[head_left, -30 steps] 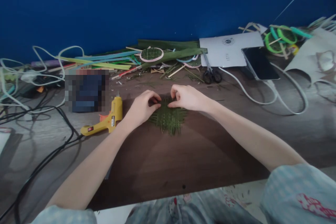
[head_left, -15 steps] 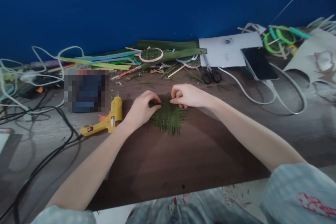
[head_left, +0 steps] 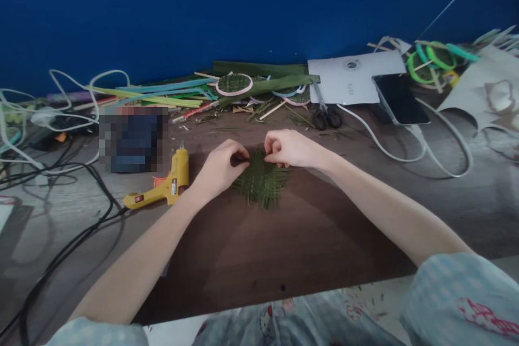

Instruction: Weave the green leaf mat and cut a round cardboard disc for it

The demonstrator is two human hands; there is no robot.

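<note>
Wall (head_left: 243, 5): plain deep blue.
Table (head_left: 284, 248): dark brown wood grain, greyer toward both ends.
Woven mat (head_left: 261, 183): dark green strips in a criss-cross weave.
Glue gun (head_left: 164, 186): yellow body, orange trigger, small red mark on the handle.
Scissors (head_left: 326, 114): black handles, grey blades.
Phone (head_left: 401, 100): black screen.
Paper (head_left: 348, 84): white, with a small dark round mark.
Left cables (head_left: 108, 197): some black, some white.
Right cable (head_left: 377, 140): white.
Hoops (head_left: 430, 57): bright green, one teal.
Round weave (head_left: 234, 84): green criss-cross inside a pale pink rim.
Loose strips (head_left: 162, 99): yellow-green, light blue, one red.
Long leaves (head_left: 267, 85): dark green.
Sleeve (head_left: 454, 286): pale blue check with a pink print.
Trousers (head_left: 284, 319): grey-blue with small pink and white cartoon figures.
</note>
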